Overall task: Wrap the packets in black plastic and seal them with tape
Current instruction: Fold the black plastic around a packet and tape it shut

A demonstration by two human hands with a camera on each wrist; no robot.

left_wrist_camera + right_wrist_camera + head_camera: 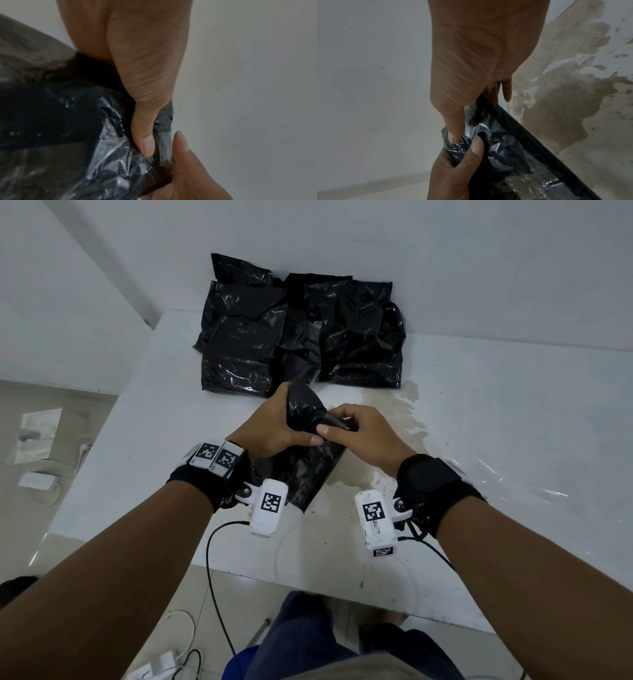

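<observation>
A packet in black plastic is held up over the white table, its lower corner hanging toward me. My left hand grips its bunched upper end, thumb across the front. My right hand pinches the same end's folded tip between thumb and forefinger. In the left wrist view my left hand's thumb presses the black plastic, where a clear glossy film lies over it. The right wrist view has my right hand's thumb on the packet.
Several black-wrapped packets lie piled against the wall at the table's back. A brown stain spreads under my hands. Clear film lies on the table at right. Papers and cables are on the floor to the left.
</observation>
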